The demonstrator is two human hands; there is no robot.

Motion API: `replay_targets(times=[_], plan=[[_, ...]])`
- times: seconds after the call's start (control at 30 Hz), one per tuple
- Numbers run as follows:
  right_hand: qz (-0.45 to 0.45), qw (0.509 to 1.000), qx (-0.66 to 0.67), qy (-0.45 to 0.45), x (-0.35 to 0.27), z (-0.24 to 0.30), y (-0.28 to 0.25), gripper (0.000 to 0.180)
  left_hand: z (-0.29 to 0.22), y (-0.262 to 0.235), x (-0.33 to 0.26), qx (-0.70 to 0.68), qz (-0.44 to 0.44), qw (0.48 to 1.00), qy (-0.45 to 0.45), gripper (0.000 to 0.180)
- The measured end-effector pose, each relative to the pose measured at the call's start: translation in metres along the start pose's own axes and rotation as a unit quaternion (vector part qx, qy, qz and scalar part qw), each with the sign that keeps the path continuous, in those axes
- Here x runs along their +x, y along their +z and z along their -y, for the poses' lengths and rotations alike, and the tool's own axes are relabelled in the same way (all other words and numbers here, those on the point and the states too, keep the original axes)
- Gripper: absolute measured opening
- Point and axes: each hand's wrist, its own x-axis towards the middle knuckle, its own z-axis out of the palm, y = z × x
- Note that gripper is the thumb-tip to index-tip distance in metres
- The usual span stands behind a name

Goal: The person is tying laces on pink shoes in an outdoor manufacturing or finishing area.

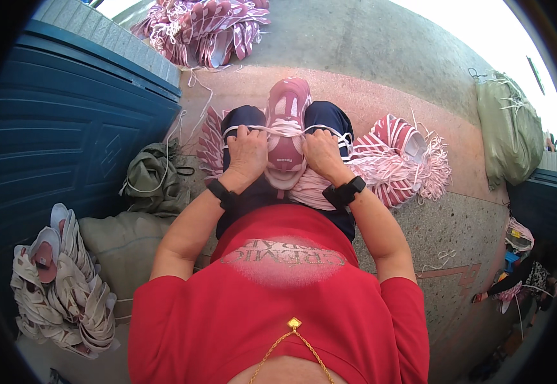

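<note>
Speckled floor (419,38) open ahead, both hands (248,152) (322,152) clenched on white laces (286,130) across pink shoe upper (286,121).

Your lap: shoe upper (286,121) lies between your knees, your left hand (248,152) and right hand (321,152) either side | Right: heap of uppers (399,160) beside your leg | Left: sack (154,179), insole pile (61,281) behind it | Ahead: more uppers (205,29)
</note>
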Motion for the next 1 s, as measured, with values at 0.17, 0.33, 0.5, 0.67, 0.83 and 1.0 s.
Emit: replay_targets(times=[0.17,0.33,0.5,0.67,0.83,1.0], plan=[[-0.063,0.989,0.131,0.012,-0.004,-0.006,0.009,0.016,0.003,0.002,0.004,-0.101,-0.032,0.994,-0.001,0.022],[-0.089,0.969,0.224,0.06,-0.004,-0.003,0.01,0.011,-0.011,0.0,0.014,0.065,-0.083,0.985,0.138,0.008],[-0.13,0.967,0.218,0.01,-0.006,-0.002,0.005,0.006,-0.003,-0.022,0.033,-0.032,0.016,0.983,0.182,0.006],[-0.058,0.992,0.048,-0.104,0.01,0.007,-0.012,0.012,0.012,-0.063,0.061,-0.656,-0.002,0.755,0.018,0.011],[0.088,0.98,-0.137,-0.118,0.02,0.003,-0.016,0.011,0.009,-0.052,0.069,-0.434,0.124,0.891,0.046,0.023],[-0.138,0.97,0.199,-0.037,0.028,0.017,-0.055,0.009,0.005,-0.012,0.044,-0.314,0.081,0.945,0.04,0.018]])
